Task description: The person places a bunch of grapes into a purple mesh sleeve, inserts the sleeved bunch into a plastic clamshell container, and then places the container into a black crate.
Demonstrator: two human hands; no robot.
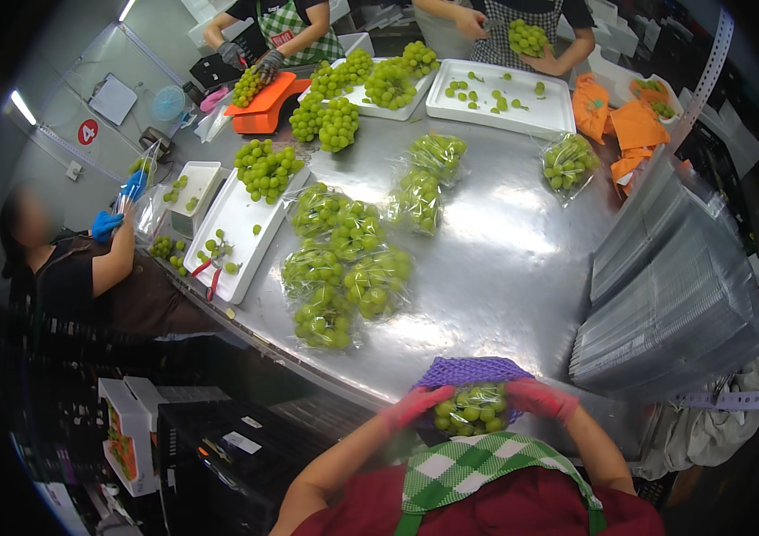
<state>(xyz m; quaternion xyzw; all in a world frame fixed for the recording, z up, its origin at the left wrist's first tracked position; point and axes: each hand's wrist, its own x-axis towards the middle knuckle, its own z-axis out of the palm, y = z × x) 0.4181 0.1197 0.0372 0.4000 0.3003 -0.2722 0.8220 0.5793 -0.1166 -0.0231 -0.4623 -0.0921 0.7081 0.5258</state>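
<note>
My left hand (416,406), in a pink glove, and my right hand (544,399), gloved likewise, are on opposite sides of a bunch of green grapes (470,410) in clear film. A purple foam net (473,370) lies behind and around the bunch, its sides under my fingers. The bundle is at the table's near edge, just in front of my checked apron. Several bagged grape bunches (346,268) sit in a cluster farther up the steel table (493,268). Two more bagged bunches (420,194) lie beyond them.
Tall stacks of clear plastic boxes (674,301) stand at right. A white tray (245,268) at left holds loose grapes and red-handled snips (213,276). Across the table, two people handle grapes near an orange stand (262,110); another person (111,268) at left wears blue gloves.
</note>
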